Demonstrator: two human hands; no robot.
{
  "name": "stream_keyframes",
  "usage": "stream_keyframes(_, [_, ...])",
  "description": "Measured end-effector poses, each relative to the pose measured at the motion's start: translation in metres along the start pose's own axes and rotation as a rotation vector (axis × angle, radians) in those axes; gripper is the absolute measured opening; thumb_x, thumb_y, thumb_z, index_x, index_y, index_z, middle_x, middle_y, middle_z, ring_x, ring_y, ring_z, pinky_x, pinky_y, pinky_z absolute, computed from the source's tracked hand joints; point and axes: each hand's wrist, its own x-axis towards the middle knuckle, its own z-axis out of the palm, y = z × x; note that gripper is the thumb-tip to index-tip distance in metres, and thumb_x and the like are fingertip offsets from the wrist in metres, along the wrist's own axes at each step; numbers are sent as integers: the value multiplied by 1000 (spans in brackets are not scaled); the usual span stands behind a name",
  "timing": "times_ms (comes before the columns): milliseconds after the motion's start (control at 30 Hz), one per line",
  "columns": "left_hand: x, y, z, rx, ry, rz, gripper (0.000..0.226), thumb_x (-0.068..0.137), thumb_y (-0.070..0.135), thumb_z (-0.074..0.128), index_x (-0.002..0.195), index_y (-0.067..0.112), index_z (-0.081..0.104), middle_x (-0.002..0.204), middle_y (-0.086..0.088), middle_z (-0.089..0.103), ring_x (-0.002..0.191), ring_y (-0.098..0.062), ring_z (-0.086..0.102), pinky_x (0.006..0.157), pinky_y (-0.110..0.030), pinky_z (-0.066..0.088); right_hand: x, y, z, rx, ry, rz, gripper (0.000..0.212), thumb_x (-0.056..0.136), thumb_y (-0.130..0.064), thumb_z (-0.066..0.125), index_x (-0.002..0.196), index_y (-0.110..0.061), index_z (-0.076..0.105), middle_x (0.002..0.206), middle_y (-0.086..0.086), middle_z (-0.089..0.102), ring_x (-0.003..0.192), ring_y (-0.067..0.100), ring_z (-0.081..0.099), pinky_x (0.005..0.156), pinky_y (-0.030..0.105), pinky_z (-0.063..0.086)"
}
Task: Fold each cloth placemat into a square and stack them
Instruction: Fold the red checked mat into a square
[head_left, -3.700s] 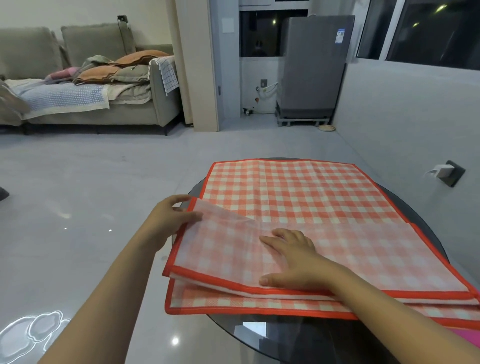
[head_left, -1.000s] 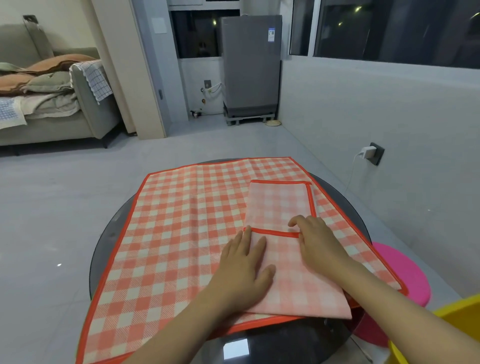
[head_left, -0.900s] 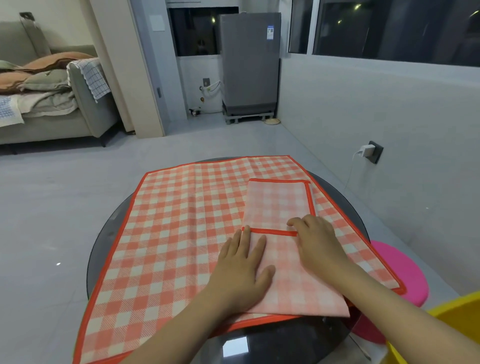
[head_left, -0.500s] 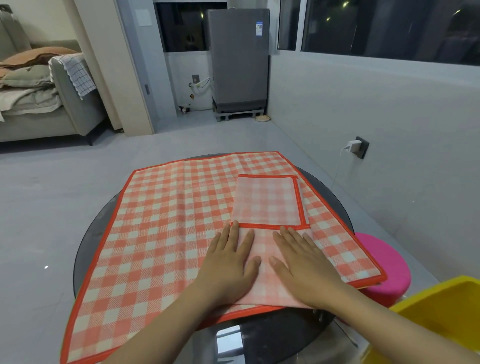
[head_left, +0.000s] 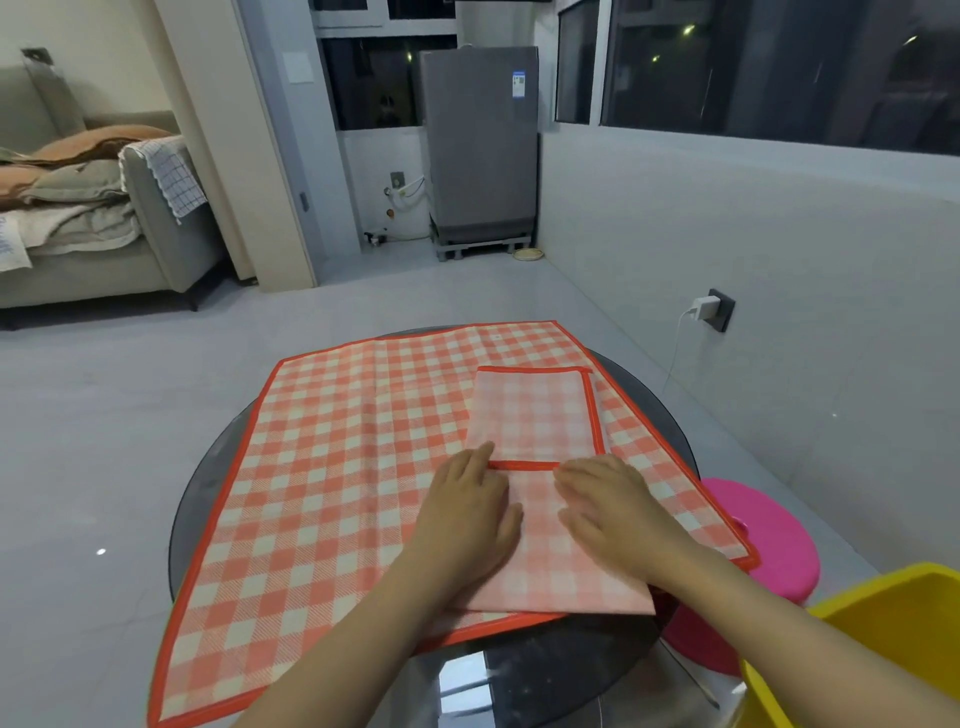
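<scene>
Glass, dark and glossy, forms the round table (head_left: 208, 478), which stands on a pale grey tiled floor (head_left: 104, 441) in a room with a grey sofa (head_left: 156, 234) piled with bedding, a tall grey appliance (head_left: 480, 145), dark windows (head_left: 779, 67) and a charger plugged into a wall socket (head_left: 719, 310); a pink stool (head_left: 774, 535) and a yellow bin (head_left: 883, 649) stand at the table's right. A flat checked orange-and-cream placemat (head_left: 322, 493) with a solid orange hem covers most of the tabletop, and on its right part lies a paler folded placemat (head_left: 540, 426), a long rectangle with a hemmed flap doubled over its far half. Both the left hand (head_left: 467, 512) and the right hand (head_left: 608, 506) lie flat and spread, palms pressing the folded cloth's near half, fingertips at the flap's orange hem.
</scene>
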Motion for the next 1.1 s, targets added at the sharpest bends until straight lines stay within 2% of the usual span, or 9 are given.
stream_keyframes(100, [10, 0, 4, -170, 106, -9, 30, 95, 34, 40, 102, 13, 60, 114, 1, 54, 100, -12, 48, 95, -26, 41, 9, 1, -2, 294, 107, 127, 36, 94, -18, 52, 129, -16, 53, 112, -6, 50, 103, 8, 50, 91, 14, 36])
stream_keyframes(167, [18, -3, 6, -286, 144, -112, 24, 95, 29, 44, 97, 12, 60, 98, 4, 50, 84, -8, 47, 77, -16, 40, 16, 4, -3, 368, 165, 238, 37, 90, -13, 57, 127, -11, 55, 104, -4, 48, 88, 7, 48, 83, 14, 37])
stream_keyframes(300, [40, -6, 9, -452, 187, -355, 18, 93, 27, 50, 90, 11, 58, 93, -1, 50, 67, -7, 46, 56, -12, 32, 30, 11, -1, 472, 250, 374, 37, 87, -12, 60, 124, -11, 57, 109, 2, 51, 89, 11, 50, 85, 20, 39])
stream_keyframes(400, [56, -8, 9, -497, 194, -541, 18, 94, 26, 48, 100, 10, 52, 106, -8, 50, 65, -11, 45, 57, -21, 35, 38, 16, -2, 537, 296, 478, 32, 87, -12, 60, 119, -10, 57, 104, 6, 55, 84, 21, 56, 76, 26, 47])
stream_keyframes(500, [69, -12, 8, -484, 147, -653, 29, 95, 29, 47, 116, 8, 48, 118, -10, 50, 80, -19, 53, 66, -26, 38, 43, 18, -6, 769, 327, 600, 42, 90, -3, 55, 131, -4, 47, 84, 1, 54, 58, 23, 59, 47, 28, 50])
stream_keyframes(600, [79, -15, 9, -457, 86, -710, 30, 94, 31, 50, 113, 8, 49, 107, -7, 57, 83, -21, 55, 64, -28, 41, 49, 21, -5, 855, 317, 692, 37, 91, -3, 52, 128, -4, 49, 71, 7, 60, 49, 21, 59, 54, 34, 55])
stream_keyframes(767, [86, -23, 14, -529, 98, -782, 31, 90, 28, 56, 65, 13, 44, 54, 3, 39, 50, -14, 39, 46, -24, 29, 57, 26, -3, 908, 341, 731, 7, 90, -8, 57, 93, -15, 56, 60, 10, 62, 44, 23, 58, 69, 47, 58])
stream_keyframes(967, [81, -29, 13, -844, 191, -825, 19, 85, 32, 64, 82, 13, 60, 76, -3, 66, 69, -19, 58, 58, -30, 45, 57, 30, -4, 1103, 396, 715, 5, 88, -5, 61, 84, -5, 58, 68, 14, 61, 50, 25, 58, 59, 40, 56])
stream_keyframes(1100, [66, -31, 7, -1085, 295, -824, 16, 80, 25, 70, 75, 12, 62, 62, -9, 64, 56, -24, 59, 71, -45, 58, 54, 29, -9, 1153, 379, 671, 6, 89, -9, 61, 88, -4, 59, 71, 18, 66, 52, 26, 61, 51, 31, 55])
